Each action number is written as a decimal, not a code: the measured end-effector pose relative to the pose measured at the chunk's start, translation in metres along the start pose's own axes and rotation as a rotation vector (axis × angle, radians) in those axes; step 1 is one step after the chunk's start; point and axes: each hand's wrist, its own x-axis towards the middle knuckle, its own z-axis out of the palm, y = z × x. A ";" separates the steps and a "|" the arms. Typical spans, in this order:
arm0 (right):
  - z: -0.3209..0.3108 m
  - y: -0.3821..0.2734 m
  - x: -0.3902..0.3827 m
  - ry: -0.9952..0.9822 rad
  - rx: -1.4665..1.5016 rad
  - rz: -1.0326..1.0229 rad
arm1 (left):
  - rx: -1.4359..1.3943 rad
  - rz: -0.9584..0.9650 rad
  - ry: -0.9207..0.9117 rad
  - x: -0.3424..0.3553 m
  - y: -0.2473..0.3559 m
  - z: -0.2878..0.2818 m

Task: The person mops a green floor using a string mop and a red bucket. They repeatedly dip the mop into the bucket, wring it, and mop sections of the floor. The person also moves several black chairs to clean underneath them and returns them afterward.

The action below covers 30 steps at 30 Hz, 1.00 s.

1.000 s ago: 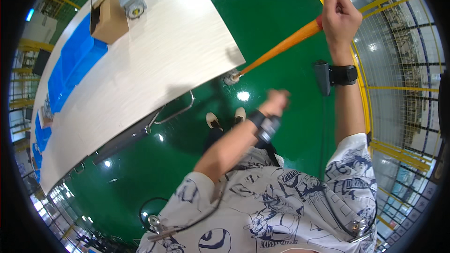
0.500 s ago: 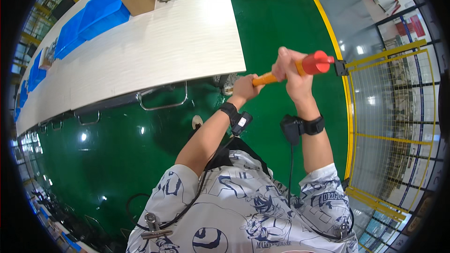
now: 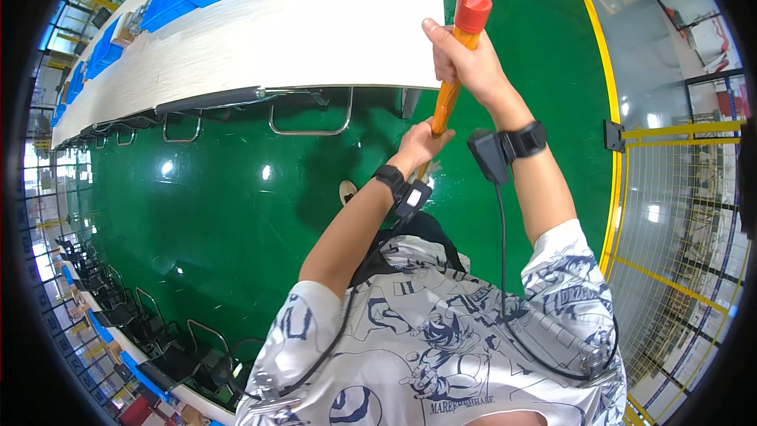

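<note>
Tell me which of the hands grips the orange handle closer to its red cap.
The right hand: it grips the orange handle just below the red cap, while the left hand holds farther down.

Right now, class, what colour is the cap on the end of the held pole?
Red: the cap on the orange pole shows best in the head view.

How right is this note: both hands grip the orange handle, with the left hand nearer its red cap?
One thing is wrong: the head view shows the right hand nearer the red cap, with the left hand farther along. Both hands do grip the orange handle.
</note>
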 end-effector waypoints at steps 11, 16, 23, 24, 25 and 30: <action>-0.042 0.186 0.131 0.329 -0.178 0.258 | -0.515 -0.473 0.186 -0.161 -0.244 -0.160; -0.057 0.220 0.150 0.422 -0.153 0.321 | -0.529 -0.913 0.475 -0.273 -0.359 -0.266; -0.102 0.241 0.120 0.443 -0.265 0.332 | -0.752 -0.854 0.611 -0.333 -0.422 -0.297; -0.105 0.239 0.118 0.487 -0.304 0.346 | -0.733 -0.888 0.611 -0.335 -0.425 -0.300; -0.110 0.236 0.113 0.506 -0.338 0.301 | -0.733 -0.890 0.586 -0.335 -0.426 -0.302; -0.118 0.217 0.090 0.591 -0.458 0.249 | -0.709 -0.857 0.564 -0.308 -0.419 -0.312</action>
